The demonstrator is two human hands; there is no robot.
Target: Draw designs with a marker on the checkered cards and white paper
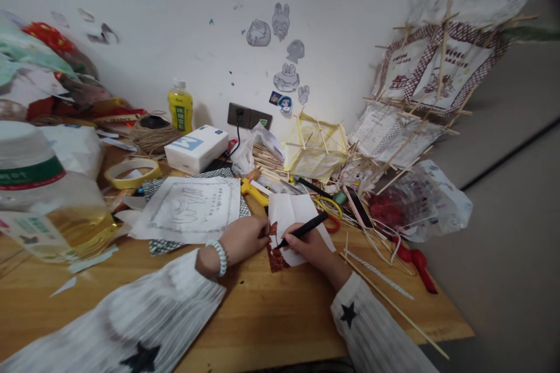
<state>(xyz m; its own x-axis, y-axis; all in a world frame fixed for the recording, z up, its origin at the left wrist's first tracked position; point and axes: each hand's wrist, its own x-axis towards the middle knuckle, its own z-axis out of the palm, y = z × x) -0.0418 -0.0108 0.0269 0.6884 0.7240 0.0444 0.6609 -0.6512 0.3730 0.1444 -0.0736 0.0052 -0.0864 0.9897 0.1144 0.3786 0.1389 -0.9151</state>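
My right hand (312, 245) is closed around a black marker pen (308, 225). The pen's tip rests on a white sheet of paper (289, 210) whose lower left part carries a dark red-brown pattern (280, 259). At the sheet's left edge, my left hand (245, 240) has its fingers curled and pressed together on the paper. Left of that hand lies a white sheet with a line drawing (188, 210), on top of a dark patterned sheet (160, 247). Yellow-handled scissors (330, 210) lie just behind the paper.
Around the wooden table (262, 326) are a large jar (48, 204), a tape roll (132, 173), a white box (196, 148), a yellow bottle (179, 106) and a yellow stick-framed lantern (317, 145). A tall stick-and-paper structure (441, 70) leans at right. Thin sticks (394, 306) lie near the right edge.
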